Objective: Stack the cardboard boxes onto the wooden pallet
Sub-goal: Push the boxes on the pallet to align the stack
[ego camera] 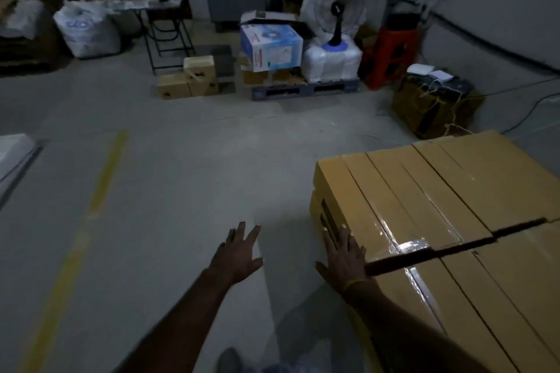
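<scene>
The stack of cardboard boxes [439, 206] stood at the right, taped tops level; whatever it rested on was hidden. The right hand [344, 254] lay flat against the stack's near left edge, fingers straight, holding nothing. The left hand [238, 251] hovered over the concrete floor [181, 175], fingers spread wide, beside a yellow line [100, 185].
</scene>
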A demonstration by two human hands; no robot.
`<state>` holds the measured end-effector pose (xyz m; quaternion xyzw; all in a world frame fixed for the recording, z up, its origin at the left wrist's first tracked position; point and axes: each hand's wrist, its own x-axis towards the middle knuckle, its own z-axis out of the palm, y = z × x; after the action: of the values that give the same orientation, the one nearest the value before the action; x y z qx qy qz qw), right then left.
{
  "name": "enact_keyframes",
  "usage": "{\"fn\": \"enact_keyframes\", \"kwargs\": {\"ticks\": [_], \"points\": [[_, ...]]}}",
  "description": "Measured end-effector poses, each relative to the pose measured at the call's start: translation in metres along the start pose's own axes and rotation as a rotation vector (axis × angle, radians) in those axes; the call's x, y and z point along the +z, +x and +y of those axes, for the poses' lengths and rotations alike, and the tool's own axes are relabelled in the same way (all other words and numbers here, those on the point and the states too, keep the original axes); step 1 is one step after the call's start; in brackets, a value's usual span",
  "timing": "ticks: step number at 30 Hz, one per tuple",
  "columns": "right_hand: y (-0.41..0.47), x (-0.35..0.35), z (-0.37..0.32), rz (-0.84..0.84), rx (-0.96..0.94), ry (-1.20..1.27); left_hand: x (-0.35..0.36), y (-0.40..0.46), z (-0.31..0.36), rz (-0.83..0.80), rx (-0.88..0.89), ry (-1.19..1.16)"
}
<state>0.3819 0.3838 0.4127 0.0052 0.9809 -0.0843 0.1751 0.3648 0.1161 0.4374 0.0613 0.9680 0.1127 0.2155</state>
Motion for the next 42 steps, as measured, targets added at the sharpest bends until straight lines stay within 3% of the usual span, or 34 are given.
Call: {"fn": "enact_keyframes", "kwargs": {"ticks": [6, 13, 24, 31, 42], "points": [[0.048, -0.023, -0.058, 0.051, 0.128, 0.11, -0.056, 0.086, -0.039, -0.042, 0.135, 0.059], [0.122, -0.041, -0.055, 0.052, 0.333, 0.216, -0.09, 0.195, -0.007, -0.137, 0.338, 0.134], [0.278, -0.074, 0.034, 0.027, 0.643, 0.486, -0.137, 0.402, 0.115, -0.289, 0.683, 0.433], [0.312, -0.106, 0.099, 0.116, 0.877, 0.559, -0.154, 0.483, 0.229, -0.361, 0.927, 0.591], [0.358, -0.106, 0.124, 0.202, 1.45, 0.736, -0.123, 0.58, 0.354, -0.526, 1.473, 0.917]]}}
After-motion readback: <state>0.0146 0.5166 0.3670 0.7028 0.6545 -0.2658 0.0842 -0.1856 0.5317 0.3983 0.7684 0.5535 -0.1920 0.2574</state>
